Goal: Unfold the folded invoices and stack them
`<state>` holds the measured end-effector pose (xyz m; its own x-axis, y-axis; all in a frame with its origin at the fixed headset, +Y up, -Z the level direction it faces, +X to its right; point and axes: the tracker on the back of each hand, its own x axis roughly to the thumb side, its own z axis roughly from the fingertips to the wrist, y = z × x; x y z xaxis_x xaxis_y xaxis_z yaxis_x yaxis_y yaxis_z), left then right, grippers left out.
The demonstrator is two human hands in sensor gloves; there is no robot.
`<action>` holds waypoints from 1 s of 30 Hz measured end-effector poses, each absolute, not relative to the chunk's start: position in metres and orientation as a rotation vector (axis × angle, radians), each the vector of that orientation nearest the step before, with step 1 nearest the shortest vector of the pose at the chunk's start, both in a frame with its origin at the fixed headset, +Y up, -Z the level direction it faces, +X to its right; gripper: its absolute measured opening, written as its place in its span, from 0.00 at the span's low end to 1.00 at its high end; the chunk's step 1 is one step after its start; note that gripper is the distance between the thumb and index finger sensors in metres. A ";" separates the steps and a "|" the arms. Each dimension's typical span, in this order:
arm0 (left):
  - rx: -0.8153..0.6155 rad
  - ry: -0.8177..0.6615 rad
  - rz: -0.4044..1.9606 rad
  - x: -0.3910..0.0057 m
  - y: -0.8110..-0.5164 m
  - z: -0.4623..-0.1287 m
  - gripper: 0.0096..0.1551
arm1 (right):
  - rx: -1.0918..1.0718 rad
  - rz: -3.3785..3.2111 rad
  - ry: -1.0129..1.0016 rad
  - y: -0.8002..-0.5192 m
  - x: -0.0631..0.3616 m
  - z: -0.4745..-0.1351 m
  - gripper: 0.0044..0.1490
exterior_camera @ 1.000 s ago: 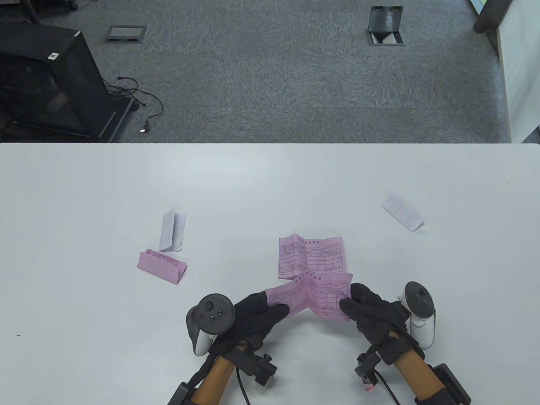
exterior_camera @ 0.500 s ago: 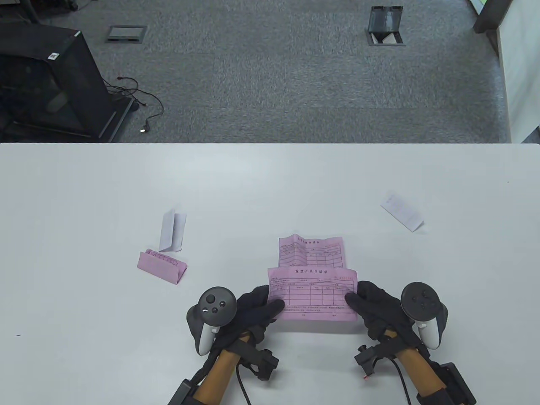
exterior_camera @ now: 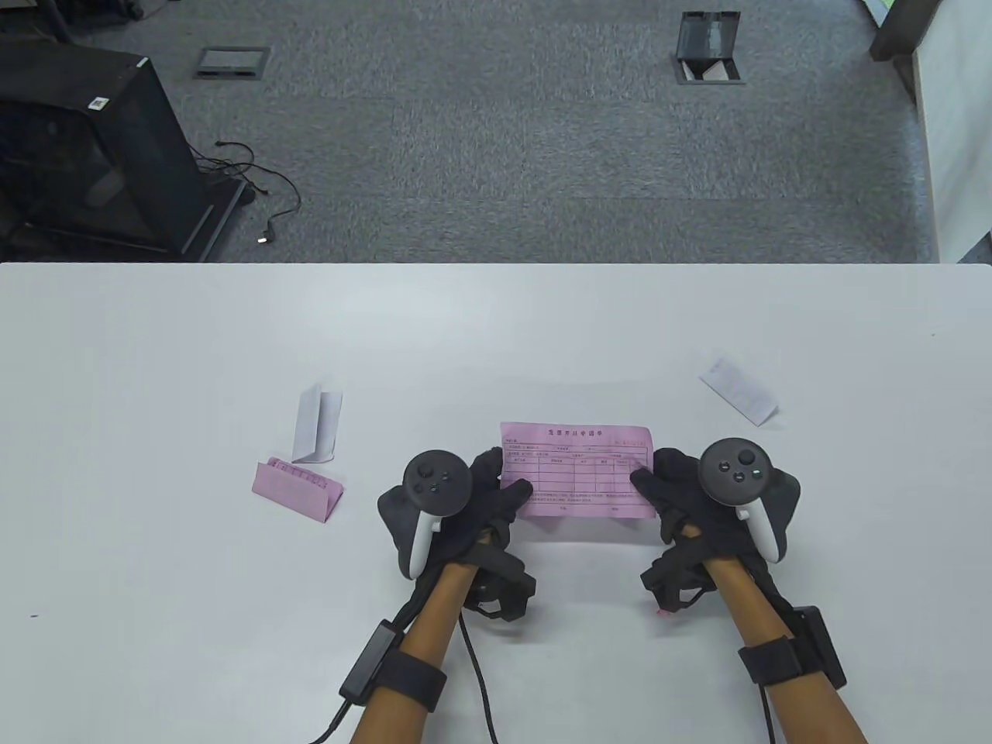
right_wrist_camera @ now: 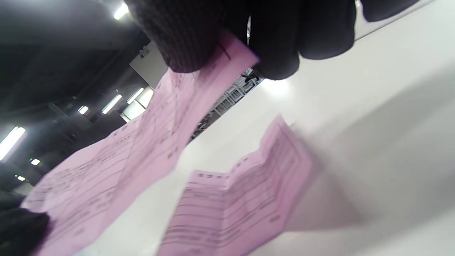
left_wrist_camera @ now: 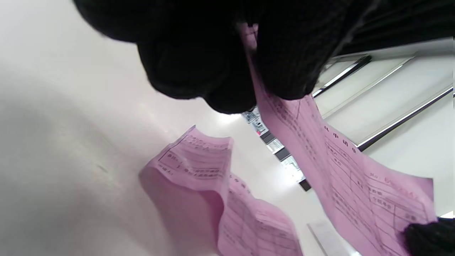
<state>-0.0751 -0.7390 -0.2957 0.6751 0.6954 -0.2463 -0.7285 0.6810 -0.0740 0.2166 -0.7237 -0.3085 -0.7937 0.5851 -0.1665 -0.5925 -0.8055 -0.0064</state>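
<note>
held sheet: a pink invoice (exterior_camera: 574,470), fully opened out and stretched flat between both hands, hovering right over the other pink sheet, so from above the lower one is completely covered
left hand (exterior_camera: 484,496): thumb on top, fingers under, pinching the left edge of the invoice; the left wrist view shows the paper running out from between the fingertips
right hand (exterior_camera: 670,496): same deal on the right edge, a tight pinch on the paper and nothing else
why two hands: I'd guess pulling it taut by both short edges keeps the creases from springing it shut
sheet underneath: the already unfolded invoice (right_wrist_camera: 241,199) lies on the table (exterior_camera: 155,349) just below, wavy along its old folds, and the two aren't touching
step in hand: looks like lining up edges before lowering it on, which would make a stack of two
waiting on the left: a folded pink invoice (exterior_camera: 298,490) with a folded white slip (exterior_camera: 317,425) just behind it
waiting on the right: another folded white slip (exterior_camera: 738,390), well apart from the rest
watch out for: the bottom sheet is bumpy, so the top one could slide off square when let go
</note>
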 end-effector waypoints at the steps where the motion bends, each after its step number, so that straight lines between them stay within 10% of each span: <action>1: -0.185 0.217 0.774 -0.073 -0.741 -0.299 0.36 | -0.228 2.529 0.064 -0.726 0.215 -0.313 0.22; 30: -0.321 0.321 0.301 -0.058 -0.777 -0.333 0.52 | -0.435 3.001 0.250 -0.775 0.181 -0.344 0.31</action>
